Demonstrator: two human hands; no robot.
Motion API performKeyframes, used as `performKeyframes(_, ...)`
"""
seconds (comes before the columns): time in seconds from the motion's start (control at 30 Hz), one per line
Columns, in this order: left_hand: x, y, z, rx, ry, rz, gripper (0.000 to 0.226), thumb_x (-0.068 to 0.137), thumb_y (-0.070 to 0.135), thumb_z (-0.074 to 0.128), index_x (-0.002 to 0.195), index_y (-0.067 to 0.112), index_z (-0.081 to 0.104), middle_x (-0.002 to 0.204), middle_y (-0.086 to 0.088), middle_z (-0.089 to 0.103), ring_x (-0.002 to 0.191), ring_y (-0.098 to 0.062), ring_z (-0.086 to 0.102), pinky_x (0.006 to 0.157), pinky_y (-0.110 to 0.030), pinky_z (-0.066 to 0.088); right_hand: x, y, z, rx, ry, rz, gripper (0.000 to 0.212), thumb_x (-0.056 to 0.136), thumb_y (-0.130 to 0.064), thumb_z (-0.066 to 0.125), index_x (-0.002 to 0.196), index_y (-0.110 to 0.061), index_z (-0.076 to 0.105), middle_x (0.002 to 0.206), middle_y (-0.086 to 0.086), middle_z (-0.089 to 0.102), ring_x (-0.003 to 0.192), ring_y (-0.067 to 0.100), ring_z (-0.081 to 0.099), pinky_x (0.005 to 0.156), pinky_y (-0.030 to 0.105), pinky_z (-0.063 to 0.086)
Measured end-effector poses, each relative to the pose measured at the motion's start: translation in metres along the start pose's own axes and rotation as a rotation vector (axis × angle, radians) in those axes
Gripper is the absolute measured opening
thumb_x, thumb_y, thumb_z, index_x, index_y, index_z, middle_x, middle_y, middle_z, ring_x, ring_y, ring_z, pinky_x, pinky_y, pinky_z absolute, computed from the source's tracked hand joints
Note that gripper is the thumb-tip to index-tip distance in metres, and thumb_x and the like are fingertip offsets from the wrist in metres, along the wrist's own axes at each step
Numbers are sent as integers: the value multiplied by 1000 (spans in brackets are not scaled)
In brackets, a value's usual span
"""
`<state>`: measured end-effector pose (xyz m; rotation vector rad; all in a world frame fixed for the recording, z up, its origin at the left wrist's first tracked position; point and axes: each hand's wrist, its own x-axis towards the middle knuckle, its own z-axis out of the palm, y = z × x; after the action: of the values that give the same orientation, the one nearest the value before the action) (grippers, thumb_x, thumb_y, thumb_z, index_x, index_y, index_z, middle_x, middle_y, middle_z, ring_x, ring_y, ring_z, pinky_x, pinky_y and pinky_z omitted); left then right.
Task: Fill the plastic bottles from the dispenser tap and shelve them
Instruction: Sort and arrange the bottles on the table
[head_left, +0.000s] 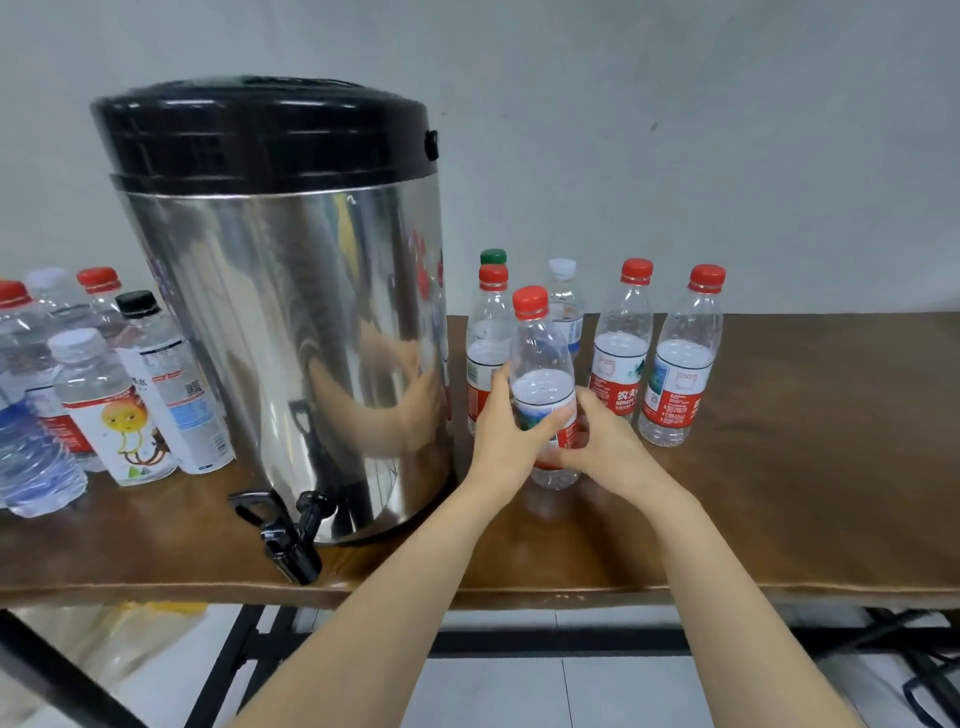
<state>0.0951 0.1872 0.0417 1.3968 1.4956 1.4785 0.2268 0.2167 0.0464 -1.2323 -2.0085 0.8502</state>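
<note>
Grip: left hand (506, 434), right hand (610, 441) both wrap red-capped clear plastic bottle (542, 358); I'd uncap upright, centre mouth under black tap (291, 543).

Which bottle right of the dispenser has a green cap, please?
The rearmost bottle, hidden behind a red-capped one beside the dispenser; the others wear red or white caps.

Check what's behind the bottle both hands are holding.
Behind the held bottle stand a red-capped bottle, a green cap peeking over it, and a white-capped bottle. The held bottle and left hand partly cover their lower bodies.
</note>
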Motion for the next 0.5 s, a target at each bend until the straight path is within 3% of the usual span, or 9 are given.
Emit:
performKeyframes(0.17,-6,1,-3,6,30,22,77,81,26,82,144,27,39,140,6,54,129,-13,52,107,-39,49,3,-7,-18,-74,-99,30,66,87,-7,71,142,-27,41,142,-4,52,129,17,51,103,36,48)
performKeyframes(0.33,-16,6,-9,11,25,23,76,80,30,83,142,29,37,137,10,57,125,-11,56,105,-36,50,8,-32,-35,-132,45,-18,41,99,-3,48,136,-22,50,135,2,59,119,19,56,96,31,47)
performKeyframes(0.4,-21,6,-16,10,25,31,77,80,30,83,141,30,37,136,10,57,123,-11,56,104,-34,50,7,-47,-35,-106,114,-67,37,101,-4,44,133,-21,53,131,3,60,116,18,57,96,35,50)
performKeyframes(0.5,-33,5,-29,16,36,60,79,78,32,85,141,28,38,134,8,59,122,-11,58,103,-34,51,0,-69,-23,-126,168,-141,33,103,-10,42,132,-16,55,125,0,62,113,15,56,92,27,43)
